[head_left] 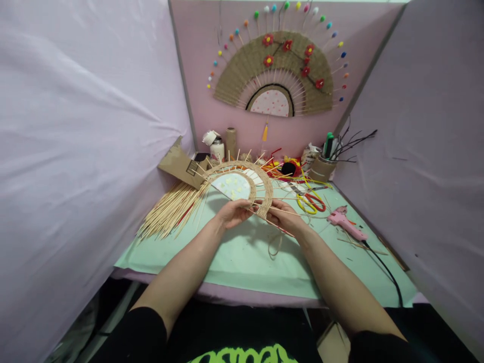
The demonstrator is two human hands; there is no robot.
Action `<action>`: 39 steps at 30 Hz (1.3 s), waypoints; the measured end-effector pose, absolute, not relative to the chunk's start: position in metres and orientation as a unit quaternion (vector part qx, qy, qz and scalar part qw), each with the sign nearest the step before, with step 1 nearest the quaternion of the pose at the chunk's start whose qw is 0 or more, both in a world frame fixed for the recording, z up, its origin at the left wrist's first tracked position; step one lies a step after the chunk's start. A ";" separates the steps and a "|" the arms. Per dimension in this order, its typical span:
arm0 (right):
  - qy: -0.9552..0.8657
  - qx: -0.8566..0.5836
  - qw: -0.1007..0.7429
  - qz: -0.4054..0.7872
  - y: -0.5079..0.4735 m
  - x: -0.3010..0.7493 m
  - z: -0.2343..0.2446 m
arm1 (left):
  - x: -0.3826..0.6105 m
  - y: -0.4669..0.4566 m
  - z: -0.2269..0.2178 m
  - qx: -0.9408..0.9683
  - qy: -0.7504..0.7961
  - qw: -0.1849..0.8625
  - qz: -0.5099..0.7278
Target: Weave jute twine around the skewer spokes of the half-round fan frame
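A half-made fan of thin wooden sticks with a woven twine arc and a pale paper centre is held up over the green mat. My left hand grips its lower edge, fingers curled around the sticks. My right hand pinches the right end of the woven twine band, where a stick juts out. A loose strand of twine hangs below the hands onto the mat.
A bundle of bamboo sticks lies at the left. Yellow-and-red scissors and a pink glue gun with a black cord lie at the right. A pen cup, bottles and a cardboard box stand at the back. A finished fan hangs on the wall.
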State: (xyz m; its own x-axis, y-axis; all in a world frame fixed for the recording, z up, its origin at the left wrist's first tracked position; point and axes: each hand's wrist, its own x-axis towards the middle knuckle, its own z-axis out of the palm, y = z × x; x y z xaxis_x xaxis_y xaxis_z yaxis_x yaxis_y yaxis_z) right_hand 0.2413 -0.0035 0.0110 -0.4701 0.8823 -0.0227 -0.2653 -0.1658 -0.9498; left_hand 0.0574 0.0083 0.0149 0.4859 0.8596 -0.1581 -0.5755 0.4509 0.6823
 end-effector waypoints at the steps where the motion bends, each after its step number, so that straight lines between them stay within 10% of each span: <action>1: -0.502 -0.314 0.419 0.688 -0.003 0.242 0.010 | 0.058 0.008 0.014 0.285 0.249 0.816 0.438; 39: -0.383 -0.310 0.553 0.672 0.011 0.288 0.025 | 0.045 0.009 0.007 0.267 0.171 0.884 0.343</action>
State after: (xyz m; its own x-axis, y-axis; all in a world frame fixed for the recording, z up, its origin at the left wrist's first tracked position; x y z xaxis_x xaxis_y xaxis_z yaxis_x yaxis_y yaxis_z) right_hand 0.2878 0.0105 0.0248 -0.1965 0.9805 0.0069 -0.5062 -0.0954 -0.8571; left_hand 0.0455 0.0086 0.0066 0.7055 0.6986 -0.1195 -0.5153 0.6213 0.5903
